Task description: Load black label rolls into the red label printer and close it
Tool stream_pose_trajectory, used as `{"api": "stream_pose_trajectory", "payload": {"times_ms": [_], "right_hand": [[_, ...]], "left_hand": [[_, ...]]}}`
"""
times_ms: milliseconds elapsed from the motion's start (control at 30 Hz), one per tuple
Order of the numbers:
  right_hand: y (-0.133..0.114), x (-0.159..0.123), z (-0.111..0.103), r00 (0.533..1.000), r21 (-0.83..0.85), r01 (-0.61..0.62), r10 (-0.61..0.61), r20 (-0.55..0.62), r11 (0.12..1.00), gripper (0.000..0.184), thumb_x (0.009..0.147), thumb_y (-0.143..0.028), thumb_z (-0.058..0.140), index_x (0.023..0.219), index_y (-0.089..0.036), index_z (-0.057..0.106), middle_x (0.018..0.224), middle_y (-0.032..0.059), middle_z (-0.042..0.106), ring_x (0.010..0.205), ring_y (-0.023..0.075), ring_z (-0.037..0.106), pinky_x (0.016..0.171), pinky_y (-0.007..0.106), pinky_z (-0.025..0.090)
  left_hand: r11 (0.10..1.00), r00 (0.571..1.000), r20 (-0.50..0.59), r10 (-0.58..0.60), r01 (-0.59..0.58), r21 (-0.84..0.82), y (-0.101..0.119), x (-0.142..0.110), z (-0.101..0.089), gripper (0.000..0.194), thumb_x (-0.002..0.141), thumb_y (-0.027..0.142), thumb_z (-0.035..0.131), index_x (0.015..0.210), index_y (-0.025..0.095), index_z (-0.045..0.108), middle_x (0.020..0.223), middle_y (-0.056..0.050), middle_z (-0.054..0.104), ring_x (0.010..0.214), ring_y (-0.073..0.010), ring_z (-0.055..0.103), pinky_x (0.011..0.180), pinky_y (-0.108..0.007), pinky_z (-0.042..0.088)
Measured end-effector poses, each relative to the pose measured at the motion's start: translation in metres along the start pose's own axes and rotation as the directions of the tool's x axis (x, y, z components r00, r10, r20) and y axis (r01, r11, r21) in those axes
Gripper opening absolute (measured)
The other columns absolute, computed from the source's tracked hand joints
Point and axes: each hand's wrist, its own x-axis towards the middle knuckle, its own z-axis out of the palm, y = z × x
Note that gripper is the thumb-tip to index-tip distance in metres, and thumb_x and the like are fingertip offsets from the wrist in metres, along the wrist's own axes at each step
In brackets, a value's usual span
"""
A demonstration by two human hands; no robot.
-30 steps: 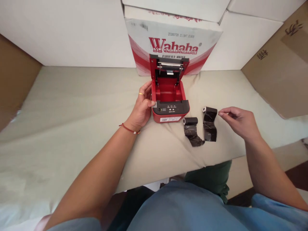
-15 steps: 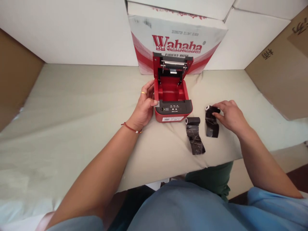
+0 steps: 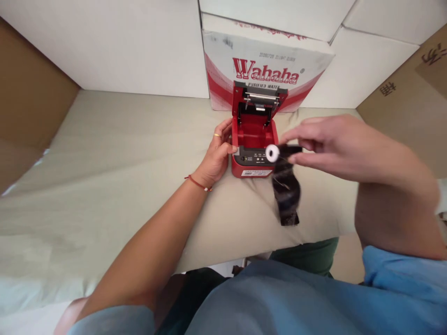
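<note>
A red and black thermal printer [image 3: 256,170] stands on the cloth with its lid raised and its inside bare. My left hand [image 3: 220,151] grips its left side, thumb on the front corner and fingers behind. In my right hand [image 3: 323,144] a black ribbon roll [image 3: 288,150] with a white core end is pinched between thumb and fingers. It is lifted in front of the printer's right front corner, blurred by motion. A black strip [image 3: 286,190] shows below it; the second roll is hidden, and I cannot tell whose tail this strip is.
A white and red Wahaha water carton [image 3: 220,70] stands right behind the raised lid. White boxes [image 3: 139,46] form a wall at the back. Brown cartons [image 3: 401,93] flank the table on both sides. A pale green cloth [image 3: 139,153] covers the table.
My right hand has picked up the right-hand black roll and carried it up and left toward the printer. My left hand keeps its hold. The view has shifted slightly.
</note>
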Motion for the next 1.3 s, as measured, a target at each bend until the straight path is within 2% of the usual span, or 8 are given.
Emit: {"api": "stream_pose_trajectory", "payload": {"times_ms": [133, 300, 400, 567, 800, 967, 1100, 1300], "right_hand": [[0.010, 0.065, 0.047, 0.989, -0.107, -0.068, 0.053, -0.137, 0.992, 0.028, 0.104, -0.049, 0.071, 0.107, -0.025, 0.085, 0.082, 0.0069, 0.076, 0.086, 0.0304, 0.074, 0.084, 0.045, 0.056], [0.031, 0.102, 0.084, 0.974, -0.236, -0.113, 0.060, -0.220, 0.965, 0.020, 0.097, -0.042, 0.077, 0.097, -0.023, 0.083, 0.089, 0.0141, 0.081, 0.095, 0.0380, 0.077, 0.087, 0.049, 0.058], [0.035, 0.115, 0.094, 0.966, -0.269, -0.123, 0.053, -0.253, 0.955, 0.018, 0.096, -0.040, 0.076, 0.095, -0.024, 0.083, 0.085, 0.0144, 0.081, 0.091, 0.0380, 0.078, 0.085, 0.049, 0.059], [0.032, 0.133, 0.103, 0.961, -0.296, -0.242, 0.186, -0.204, 0.924, 0.021, 0.099, -0.033, 0.071, 0.100, -0.018, 0.085, 0.097, 0.0222, 0.084, 0.095, 0.0424, 0.080, 0.087, 0.052, 0.060], [0.048, 0.144, 0.113, 0.982, -0.337, -0.129, 0.073, -0.173, 0.933, 0.017, 0.095, -0.033, 0.073, 0.097, -0.021, 0.085, 0.087, 0.0167, 0.085, 0.080, 0.0322, 0.078, 0.070, 0.040, 0.056], [0.029, 0.123, 0.094, 0.989, -0.286, -0.132, 0.107, -0.103, 0.949, 0.021, 0.096, -0.027, 0.070, 0.108, -0.020, 0.086, 0.100, 0.0164, 0.088, 0.085, 0.0334, 0.078, 0.076, 0.043, 0.057], [0.005, 0.071, 0.079, 0.980, -0.121, -0.037, 0.012, -0.198, 0.992, 0.031, 0.107, -0.025, 0.056, 0.118, -0.023, 0.085, 0.114, 0.0118, 0.089, 0.103, 0.0337, 0.081, 0.093, 0.049, 0.062], [-0.005, -0.010, 0.110, 0.920, -0.027, 0.130, -0.131, -0.370, 0.991, 0.035, 0.113, -0.030, 0.059, 0.142, -0.024, 0.079, 0.154, 0.0126, 0.078, 0.143, 0.0318, 0.074, 0.125, 0.056, 0.057]], "left_hand": [[1.000, 1.000, 0.012, -0.010, 0.010, 0.011, 0.001, 0.000, 0.002, 0.084, 0.082, 0.058, 0.089, 0.156, 0.040, 0.055, 0.180, -0.004, 0.052, 0.171, -0.0367, 0.042, 0.136, -0.054, 0.044], [1.000, 1.000, -0.001, -0.016, 0.016, -0.007, 0.000, 0.001, 0.003, 0.085, 0.079, 0.055, 0.089, 0.156, 0.039, 0.055, 0.177, -0.005, 0.054, 0.171, -0.0369, 0.043, 0.136, -0.053, 0.044], [1.000, 1.000, 0.010, -0.006, 0.006, -0.002, 0.000, 0.001, 0.003, 0.085, 0.080, 0.055, 0.089, 0.156, 0.039, 0.054, 0.177, -0.005, 0.054, 0.171, -0.0366, 0.043, 0.137, -0.053, 0.042], [1.000, 1.000, 0.003, -0.007, 0.007, -0.007, 0.000, 0.001, 0.003, 0.085, 0.079, 0.055, 0.090, 0.156, 0.038, 0.055, 0.177, -0.006, 0.055, 0.170, -0.0372, 0.044, 0.137, -0.053, 0.042], [1.000, 1.000, 0.023, 0.013, -0.013, 0.003, -0.003, 0.002, 0.001, 0.083, 0.083, 0.056, 0.088, 0.157, 0.040, 0.056, 0.178, -0.004, 0.054, 0.173, -0.0367, 0.039, 0.139, -0.053, 0.040], [0.999, 0.999, -0.021, -0.024, 0.023, -0.026, 0.001, 0.002, 0.003, 0.084, 0.077, 0.052, 0.091, 0.153, 0.039, 0.059, 0.175, -0.004, 0.057, 0.173, -0.0372, 0.041, 0.138, -0.053, 0.042], [1.000, 1.000, 0.001, -0.008, 0.008, -0.002, 0.002, 0.001, 0.003, 0.084, 0.080, 0.055, 0.090, 0.155, 0.040, 0.056, 0.176, -0.004, 0.056, 0.172, -0.0368, 0.041, 0.138, -0.053, 0.042], [0.999, 0.999, -0.015, 0.040, -0.040, 0.032, -0.004, 0.001, 0.007, 0.082, 0.083, 0.066, 0.087, 0.155, 0.039, 0.057, 0.175, -0.005, 0.056, 0.170, -0.0372, 0.043, 0.139, -0.054, 0.039]]}}
